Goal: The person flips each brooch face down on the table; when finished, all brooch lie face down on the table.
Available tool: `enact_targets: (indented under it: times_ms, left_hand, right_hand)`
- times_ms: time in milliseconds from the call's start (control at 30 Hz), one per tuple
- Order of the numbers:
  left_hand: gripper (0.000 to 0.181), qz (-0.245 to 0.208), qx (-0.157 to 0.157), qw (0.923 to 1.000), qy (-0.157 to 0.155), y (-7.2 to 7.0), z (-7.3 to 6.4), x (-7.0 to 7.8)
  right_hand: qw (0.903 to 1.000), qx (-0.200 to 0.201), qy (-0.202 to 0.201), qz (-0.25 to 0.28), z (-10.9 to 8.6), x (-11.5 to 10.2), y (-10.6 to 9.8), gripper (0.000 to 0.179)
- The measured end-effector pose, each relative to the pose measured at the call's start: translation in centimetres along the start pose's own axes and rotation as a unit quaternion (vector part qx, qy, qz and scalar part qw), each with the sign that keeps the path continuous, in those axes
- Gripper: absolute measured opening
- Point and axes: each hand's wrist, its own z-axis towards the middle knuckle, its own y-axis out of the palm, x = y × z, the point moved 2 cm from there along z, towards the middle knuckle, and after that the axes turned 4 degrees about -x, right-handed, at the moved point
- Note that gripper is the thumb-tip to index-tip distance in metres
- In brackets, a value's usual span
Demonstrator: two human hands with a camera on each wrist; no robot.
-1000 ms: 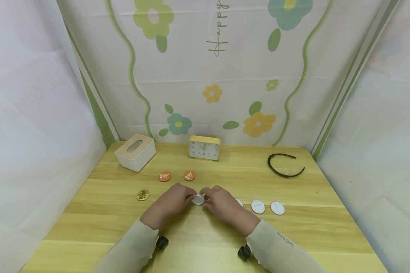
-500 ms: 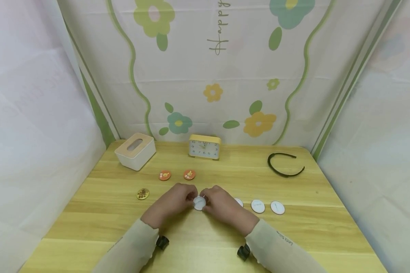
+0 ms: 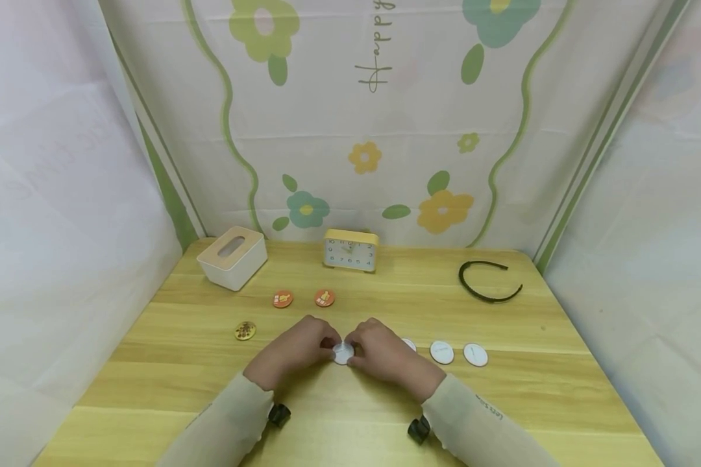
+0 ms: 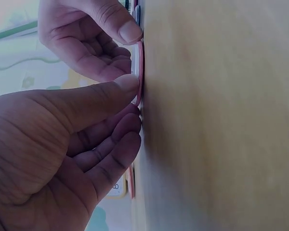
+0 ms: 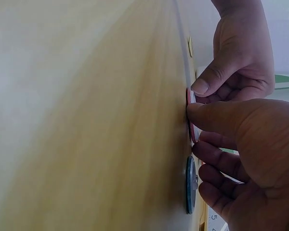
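Note:
Between both hands a round pin badge (image 3: 343, 353) lies with its white pin side up on the table. Its red rim (image 4: 141, 62) sits against the wood in the left wrist view. My left hand (image 3: 300, 344) pinches its left edge, and my right hand (image 3: 378, 350) pinches the right edge, thumbs nearest me. Just right of the right hand are more white-backed badges: one partly hidden (image 3: 409, 344), one in the middle (image 3: 442, 352) and one farthest right (image 3: 476, 355). The held badge's printed face is hidden.
Face up on the left lie a gold badge (image 3: 245, 331) and two orange badges, one left (image 3: 283, 299) and one right (image 3: 324, 298). Behind stand a tissue box (image 3: 233, 259) and a yellow clock (image 3: 351, 251). A black headband (image 3: 486, 297) lies at the back right.
The badge between the hands has gone from tilted and silvery-looking to lying with its white back up, slightly nearer me. Both hands stay almost in place; the other badges have not moved.

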Motion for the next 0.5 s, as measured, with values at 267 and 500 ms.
enact_targets:
  times_ms: [267, 500]
  left_hand:
    - [0.009, -0.017, -0.003, 0.9998, -0.011, 0.0, 0.2, -1.1]
    - [0.04, -0.022, 0.075, 0.9942, -0.075, -2.5, 1.7, -3.7]
  right_hand:
    - [0.9999, -0.005, -0.011, -0.008, 0.2, 0.1, 0.2, 0.027]
    - [0.9999, -0.009, -0.004, -0.01, 0.2, 0.3, 0.3, 0.031]
